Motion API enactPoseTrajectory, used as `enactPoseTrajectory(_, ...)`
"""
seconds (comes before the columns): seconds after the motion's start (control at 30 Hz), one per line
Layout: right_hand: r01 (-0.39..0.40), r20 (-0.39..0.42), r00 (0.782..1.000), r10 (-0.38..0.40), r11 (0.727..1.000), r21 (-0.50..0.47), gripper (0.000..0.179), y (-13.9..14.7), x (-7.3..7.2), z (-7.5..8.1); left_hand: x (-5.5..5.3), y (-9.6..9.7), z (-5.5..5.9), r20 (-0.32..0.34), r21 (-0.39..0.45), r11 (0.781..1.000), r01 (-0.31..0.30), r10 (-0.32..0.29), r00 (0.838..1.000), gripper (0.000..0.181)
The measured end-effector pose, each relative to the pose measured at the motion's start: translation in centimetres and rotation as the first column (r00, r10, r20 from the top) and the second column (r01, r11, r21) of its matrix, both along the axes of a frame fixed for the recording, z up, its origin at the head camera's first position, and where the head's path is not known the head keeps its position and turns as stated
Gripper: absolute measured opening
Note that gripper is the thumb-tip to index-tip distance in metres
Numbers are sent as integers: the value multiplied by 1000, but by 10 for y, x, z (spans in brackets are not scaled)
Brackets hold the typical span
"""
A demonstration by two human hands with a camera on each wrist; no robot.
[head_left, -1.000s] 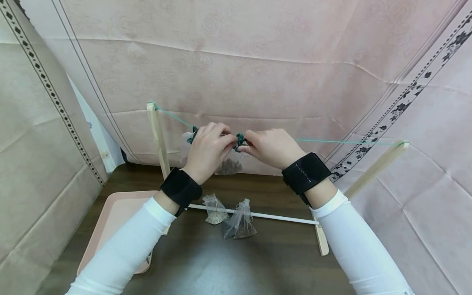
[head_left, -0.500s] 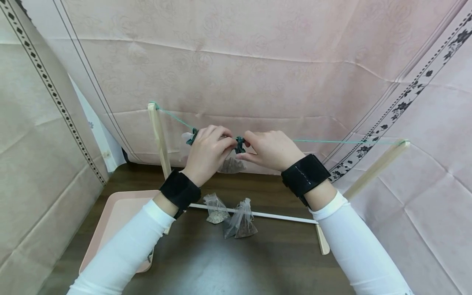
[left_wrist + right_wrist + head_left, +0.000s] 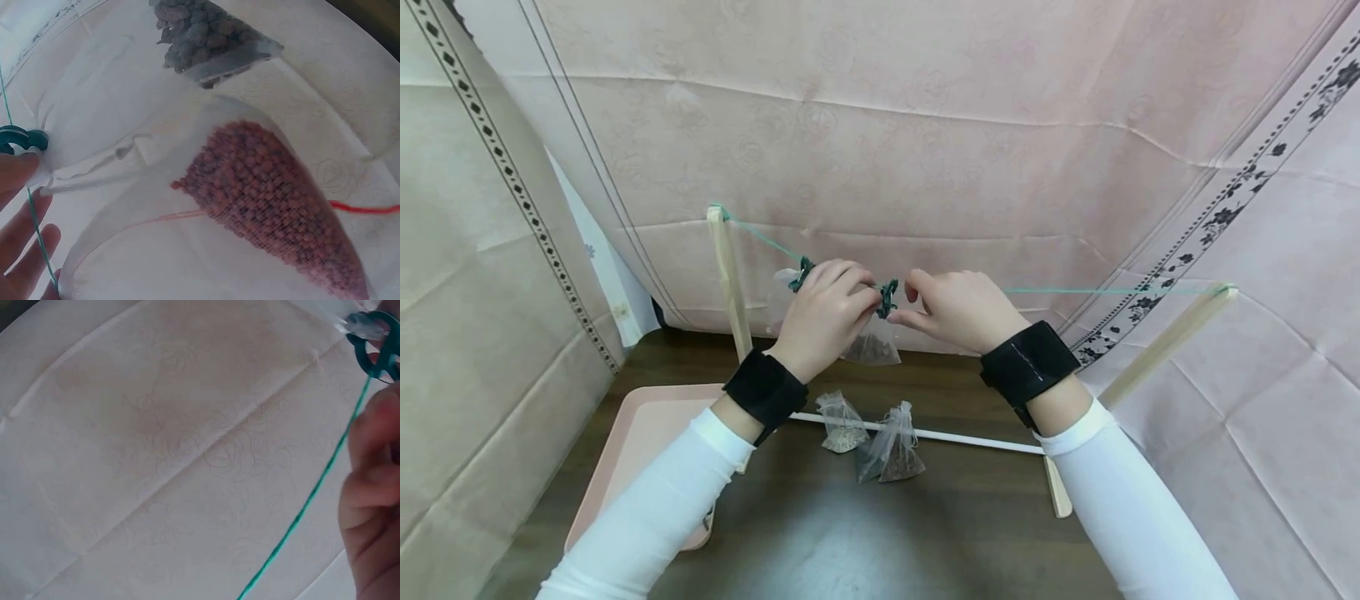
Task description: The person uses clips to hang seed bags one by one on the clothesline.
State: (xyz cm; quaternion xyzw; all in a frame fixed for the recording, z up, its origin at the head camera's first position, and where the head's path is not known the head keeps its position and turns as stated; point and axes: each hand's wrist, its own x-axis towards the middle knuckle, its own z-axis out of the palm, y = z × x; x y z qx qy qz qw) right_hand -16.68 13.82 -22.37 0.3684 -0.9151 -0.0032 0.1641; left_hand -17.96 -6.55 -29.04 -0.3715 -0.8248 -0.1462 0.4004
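Observation:
My left hand (image 3: 827,317) is at a green cord (image 3: 1075,291); in the left wrist view its thumb and a finger pinch the white gauzy neck of a mesh pouch just below a dark green clothespin (image 3: 887,298). That pouch (image 3: 872,343) hangs below with grey lumps inside. Just right of the clothespin is my right hand (image 3: 966,308), its thumb and forefinger apart and nothing between them. Another clothespin (image 3: 802,273) grips the cord left of my left hand. A pouch of reddish granules (image 3: 262,206) hangs in the left wrist view, mostly hidden from the head view.
Two wooden posts, left (image 3: 727,279) and right (image 3: 1172,342), hold the cord. A white rod (image 3: 977,441) runs low between them. Small mesh pouches (image 3: 901,450) lie at the rod on the dark table (image 3: 850,542). A pink tray (image 3: 640,425) sits left.
My right thumb and forefinger have let go of the clothespin and drawn slightly right. The clothespin stays on the cord. My left hand has barely moved.

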Motion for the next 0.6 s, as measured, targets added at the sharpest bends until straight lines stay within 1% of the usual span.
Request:
enactPoseTrajectory(0.13,0,-7,1000,0,999,-39,32,7,6,-5,-1,0,-3,6,-8,1000,12,-12,1000,7)
enactPoseTrajectory(0.3,18,-21,1000,-19,997,-79,27,14,15,-14,2,-1,-3,13,-5,1000,10,-10,1000,11)
enactPoseTrajectory(0.47,94,-79,991,-104,988,-119,27,21,23,-26,8,-1,-6,18,5,1000,20,-20,1000,13)
enactPoseTrajectory(0.6,145,-98,982,-161,977,-154,26,25,29,-40,16,-1,-8,15,14,1000,20,-21,1000,14)
